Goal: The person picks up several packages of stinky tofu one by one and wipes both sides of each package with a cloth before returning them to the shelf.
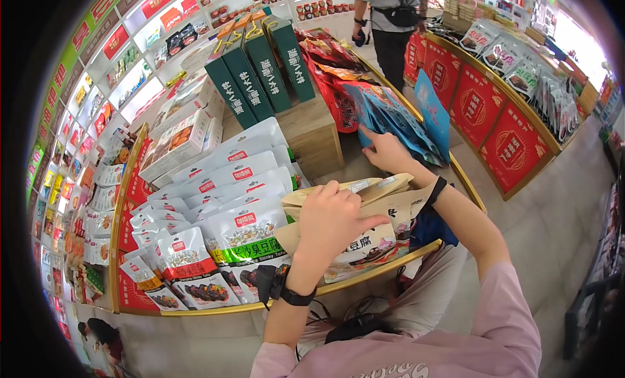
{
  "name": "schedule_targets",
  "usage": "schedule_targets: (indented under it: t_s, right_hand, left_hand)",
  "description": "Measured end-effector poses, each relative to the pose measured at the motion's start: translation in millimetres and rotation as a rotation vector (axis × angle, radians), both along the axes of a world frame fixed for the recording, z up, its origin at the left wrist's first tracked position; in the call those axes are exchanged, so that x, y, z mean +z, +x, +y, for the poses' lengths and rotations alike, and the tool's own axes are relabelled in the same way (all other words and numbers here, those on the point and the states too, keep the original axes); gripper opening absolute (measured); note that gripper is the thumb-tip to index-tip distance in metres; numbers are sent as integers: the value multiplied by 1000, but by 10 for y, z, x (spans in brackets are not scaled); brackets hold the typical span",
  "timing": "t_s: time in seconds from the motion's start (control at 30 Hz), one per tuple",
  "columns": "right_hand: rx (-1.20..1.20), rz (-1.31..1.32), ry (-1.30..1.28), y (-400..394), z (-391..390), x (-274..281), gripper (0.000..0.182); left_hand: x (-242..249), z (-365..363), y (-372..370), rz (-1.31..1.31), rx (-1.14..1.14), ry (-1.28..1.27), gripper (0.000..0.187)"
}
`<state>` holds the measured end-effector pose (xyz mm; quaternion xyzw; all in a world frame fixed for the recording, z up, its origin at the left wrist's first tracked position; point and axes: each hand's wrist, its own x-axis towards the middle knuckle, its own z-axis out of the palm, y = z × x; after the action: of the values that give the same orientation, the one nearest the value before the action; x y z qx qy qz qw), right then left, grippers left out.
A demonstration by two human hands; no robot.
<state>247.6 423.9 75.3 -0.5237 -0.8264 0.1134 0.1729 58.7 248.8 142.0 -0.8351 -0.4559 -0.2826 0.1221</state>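
My left hand is curled over the top edges of a row of tan food pouches, its thumb stretched out to the right across them. The front pouch has dark lettering and a picture of food. Farther forward, my right hand reaches over the pouches to the near side of a stack of blue pouches. Its index finger is extended against them and the fingers are apart; part of the hand's underside is hidden. One blue pouch stands upright at the right.
Silver stinky tofu pouches fill the display's left side. Behind them are white boxes and green boxes on a wooden block. A gold rim edges the display. A person stands beyond it, near another red counter.
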Motion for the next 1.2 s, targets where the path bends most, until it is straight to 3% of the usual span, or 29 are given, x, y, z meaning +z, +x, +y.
schedule_targets:
  t_s: [0.07,0.1,0.13,0.2,0.23,0.27,0.33,0.47,0.6,0.67,0.7,0.73,0.8,0.83,0.87,0.93,0.97,1.0,1.07,1.1,1.2]
  right_hand:
    - [66,385,-157,51,24,-164,84]
    - [101,438,-181,45,94,-300,89]
    - [99,438,-179,121,141,-423,89]
    - [34,665,-507,165,50,-456,86]
    - [71,825,-386,139,-95,-543,74]
    - [69,826,-378,180,-140,-596,74]
    - [-16,1053,-989,379,-203,-734,62]
    - [94,1080,-890,671,-541,-1110,48]
    - [-93,1129,-769,693,-756,-1002,43]
    - [-78,1243,-764,743,-956,-906,52]
    - [99,1257,-751,822,-1041,-933,72]
    - [101,1260,-749,878,-1153,-971,72]
    - [258,1417,-931,957,-1427,-942,90]
    - [216,1499,-1037,1009,-1500,-967,104]
    - [214,1510,-1036,996,-1560,-988,104]
    - [425,1579,-950,958,-1644,-994,122]
    - [325,1323,-775,903,-1722,-881,132]
    - [327,1326,-774,812,-1780,-724,132]
    - [55,721,-455,631,-1889,-509,139]
    - [33,746,-290,570,-1895,-704,131]
    - [-31,671,-273,495,-1831,-685,125]
  left_hand:
    - [-25,39,-24,-11,-14,21,59]
    - [-31,48,-34,-15,-25,49,58]
    - [-41,53,-39,-20,-35,78,56]
    - [-66,72,-47,-20,-45,109,54]
    - [-75,100,-48,-19,-52,140,53]
    - [-93,122,-47,-19,-57,146,53]
    - [-136,145,-46,-51,-25,136,52]
    - [-166,184,-47,-41,-23,146,50]
    - [-223,239,-53,-42,-35,194,47]
    - [-231,266,-65,-20,-42,205,47]
    - [-228,275,-73,-27,-54,197,46]
    - [-224,285,-79,-33,-65,190,45]
    - [-202,287,-79,-33,-81,196,44]
    - [-202,279,-76,-34,-98,197,43]
    - [-207,279,-72,-27,-104,194,43]
    - [-210,285,-69,-28,-108,207,41]
    - [-209,286,-67,-24,-108,207,41]
    - [-205,291,-62,-28,-112,210,41]
    - [-214,288,-44,-29,-122,206,40]
    - [-220,294,-37,-14,-108,186,39]
    - [-208,374,-7,0,-112,176,39]
